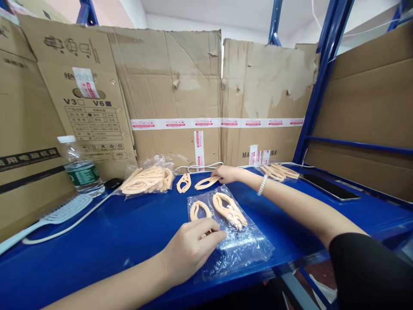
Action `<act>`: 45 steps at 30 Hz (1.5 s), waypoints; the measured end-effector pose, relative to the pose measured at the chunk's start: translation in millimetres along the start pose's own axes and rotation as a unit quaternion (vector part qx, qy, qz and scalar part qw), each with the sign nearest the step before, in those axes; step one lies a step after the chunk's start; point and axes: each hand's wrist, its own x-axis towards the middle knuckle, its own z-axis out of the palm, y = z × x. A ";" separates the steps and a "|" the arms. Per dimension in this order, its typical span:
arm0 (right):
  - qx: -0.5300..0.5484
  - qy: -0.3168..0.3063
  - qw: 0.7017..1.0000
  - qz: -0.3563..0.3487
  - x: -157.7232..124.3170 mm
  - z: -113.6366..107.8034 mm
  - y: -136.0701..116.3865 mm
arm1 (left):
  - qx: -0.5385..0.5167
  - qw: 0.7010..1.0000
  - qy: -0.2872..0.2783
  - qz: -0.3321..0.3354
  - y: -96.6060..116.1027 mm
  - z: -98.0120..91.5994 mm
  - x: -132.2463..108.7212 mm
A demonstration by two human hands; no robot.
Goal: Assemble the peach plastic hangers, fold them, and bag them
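A clear plastic bag [247, 249] lies flat on the blue table in front of me. One beige looped plastic piece, which looks like a folded travel hanger [226, 209], is at the bag. Over the bag's left part, my left hand [195, 243] is closed round the lower end of another folded hanger [194, 211]. Farther back, my right hand [226, 174] has its fingers on the end of a third folded hanger [204, 184]. A similar loose piece [183, 183] rests to the left of that one.
A filled plastic bag of beige hangers [145, 181] stands back left, beside a water bottle [80, 168]. A light blue hairbrush [61, 211] and a white cable [69, 228] lie left. More beige pieces [279, 172] and a phone [329, 187] are right. Cardboard [174, 86] walls the back.
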 end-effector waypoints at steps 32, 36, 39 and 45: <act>-0.040 0.372 0.926 -0.041 -197.4 -30.4 -209.1 | -0.014 0.993 0.087 -0.072 1.4 -8.1 8.0; -0.086 0.358 0.925 -0.098 -162.7 -9.1 -208.3 | -0.016 0.992 0.096 -0.079 3.5 -11.5 12.0; -0.108 0.320 0.940 -0.044 -145.7 7.8 -208.8 | -0.014 0.991 0.106 -0.081 4.0 -13.1 13.8; -0.074 0.263 0.962 -0.009 -130.4 22.2 -210.3 | -0.025 0.990 0.107 -0.085 4.3 -11.2 12.1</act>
